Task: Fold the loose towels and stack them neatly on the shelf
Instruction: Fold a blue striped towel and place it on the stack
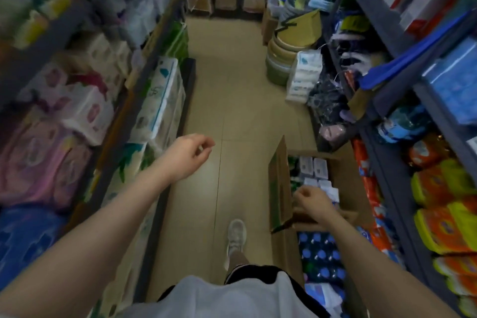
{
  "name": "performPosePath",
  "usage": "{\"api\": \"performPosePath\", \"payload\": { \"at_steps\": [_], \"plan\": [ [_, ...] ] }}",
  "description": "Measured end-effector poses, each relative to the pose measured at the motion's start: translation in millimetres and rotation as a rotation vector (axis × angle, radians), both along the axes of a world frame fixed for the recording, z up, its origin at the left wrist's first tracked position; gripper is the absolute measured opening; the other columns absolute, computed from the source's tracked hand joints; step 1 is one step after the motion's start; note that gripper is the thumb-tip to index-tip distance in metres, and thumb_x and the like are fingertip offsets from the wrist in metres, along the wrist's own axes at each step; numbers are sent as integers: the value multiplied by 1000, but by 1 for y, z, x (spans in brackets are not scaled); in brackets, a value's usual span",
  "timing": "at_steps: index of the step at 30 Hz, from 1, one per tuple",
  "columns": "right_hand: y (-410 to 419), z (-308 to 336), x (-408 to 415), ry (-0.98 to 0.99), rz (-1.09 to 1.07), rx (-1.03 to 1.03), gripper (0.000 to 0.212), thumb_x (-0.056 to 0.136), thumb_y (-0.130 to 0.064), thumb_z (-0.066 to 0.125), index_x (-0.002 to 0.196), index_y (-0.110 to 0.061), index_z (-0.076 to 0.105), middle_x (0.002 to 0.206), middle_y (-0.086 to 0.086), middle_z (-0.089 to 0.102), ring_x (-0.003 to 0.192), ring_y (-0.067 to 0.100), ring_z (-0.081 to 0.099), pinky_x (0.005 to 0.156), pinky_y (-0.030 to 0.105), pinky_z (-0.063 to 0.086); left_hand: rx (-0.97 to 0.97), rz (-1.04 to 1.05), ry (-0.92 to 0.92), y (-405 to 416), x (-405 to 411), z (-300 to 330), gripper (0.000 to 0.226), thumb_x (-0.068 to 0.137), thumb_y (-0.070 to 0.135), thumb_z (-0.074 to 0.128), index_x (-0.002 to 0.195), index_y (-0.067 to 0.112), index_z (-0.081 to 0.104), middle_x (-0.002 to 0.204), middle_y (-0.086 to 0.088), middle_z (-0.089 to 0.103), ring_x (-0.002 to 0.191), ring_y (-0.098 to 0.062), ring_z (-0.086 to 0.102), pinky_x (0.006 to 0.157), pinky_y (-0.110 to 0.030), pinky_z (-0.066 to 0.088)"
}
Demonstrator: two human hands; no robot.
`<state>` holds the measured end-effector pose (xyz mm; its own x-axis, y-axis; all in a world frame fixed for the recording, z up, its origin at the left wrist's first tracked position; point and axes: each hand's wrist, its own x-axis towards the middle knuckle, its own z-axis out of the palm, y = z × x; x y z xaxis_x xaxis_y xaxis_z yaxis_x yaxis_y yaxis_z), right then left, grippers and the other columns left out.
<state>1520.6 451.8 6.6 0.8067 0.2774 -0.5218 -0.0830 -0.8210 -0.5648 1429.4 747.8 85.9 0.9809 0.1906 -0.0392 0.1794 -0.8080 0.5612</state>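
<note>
Left grip (189,156) empty, towels unseen

The packs on the left shelves (64,100) are smeared by motion blur and their print cannot be read; the same holds for the orange and yellow packets (444,201) at the right edge, which are cut off by the frame. Part of the open carton (280,188) is hidden behind the right hand (313,202)
</note>
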Motion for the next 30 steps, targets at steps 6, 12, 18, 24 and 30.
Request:
{"api": "performPosePath", "payload": {
  "at_steps": [6,12,18,24,30],
  "plan": [
    [91,46,168,-97,79,59,23,94,-21,50,89,-2,62,79,7,59,75,21,55,64,30,40,6,58,230,78,137,-31,27,94,25,49,118,18,57,109,-1,63,88,-9,56,73,-21,41],
    [195,85,302,-201,147,189,21,93,-23,52,88,-5,63,74,5,60,69,16,54,63,28,41,35,112,385,161,248,-69,25,94,26,48,115,17,59,108,-4,65,86,-12,55,71,-22,39],
    [271,83,430,-295,123,162,20,91,-21,55,86,-3,63,79,14,65,76,26,59,72,37,46,59,51,415,242,394,-75,26,95,24,47,117,14,57,111,-6,64,97,-18,59,76,-23,43],
    [300,75,549,-222,-69,139,17,90,-17,56,83,-3,62,74,9,63,75,27,60,76,41,49,54,-100,304,294,570,-30,27,94,25,49,117,14,58,112,-6,64,98,-18,60,84,-31,49],
    [285,57,661,-173,-233,68,20,90,-20,54,80,-4,60,79,14,65,81,30,61,77,37,47,49,-295,69,286,741,13,25,93,21,52,113,11,61,104,-7,66,86,-18,59,75,-24,44]
  ]
}}
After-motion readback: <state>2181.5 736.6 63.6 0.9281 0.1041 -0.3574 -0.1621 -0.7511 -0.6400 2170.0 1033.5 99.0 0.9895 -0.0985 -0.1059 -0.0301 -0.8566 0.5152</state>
